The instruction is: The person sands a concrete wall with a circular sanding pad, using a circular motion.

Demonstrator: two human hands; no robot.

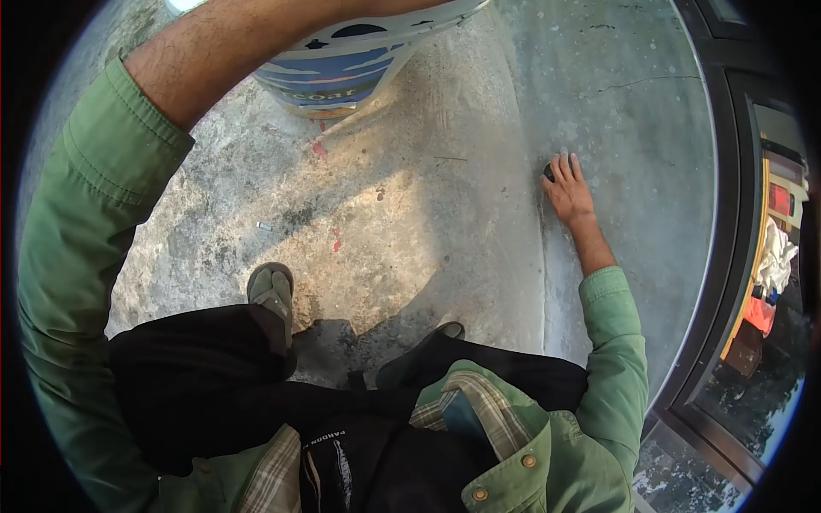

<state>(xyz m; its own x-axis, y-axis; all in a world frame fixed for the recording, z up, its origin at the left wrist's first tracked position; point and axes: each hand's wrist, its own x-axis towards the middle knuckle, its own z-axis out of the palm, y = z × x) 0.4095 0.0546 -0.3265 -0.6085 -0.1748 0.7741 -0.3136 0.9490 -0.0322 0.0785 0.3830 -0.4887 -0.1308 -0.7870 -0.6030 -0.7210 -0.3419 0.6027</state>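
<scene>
My right hand (569,190) is low on the grey concrete ledge at the right. Its thumb and fingers are around a small dark, rounded object (548,172), mostly covered by the hand; its kind cannot be made out. My left forearm (214,51) reaches across the top left, in front of a large white bucket (329,77) with a blue printed label. The left hand itself lies beyond the top edge of the view.
Rough, stained concrete floor (368,214) with red marks lies below me, beside the smoother raised ledge (633,128). A dark-framed glass door or window (727,256) borders the right. My sandalled foot (272,295) is at the lower left. A small pale scrap (264,227) lies nearby.
</scene>
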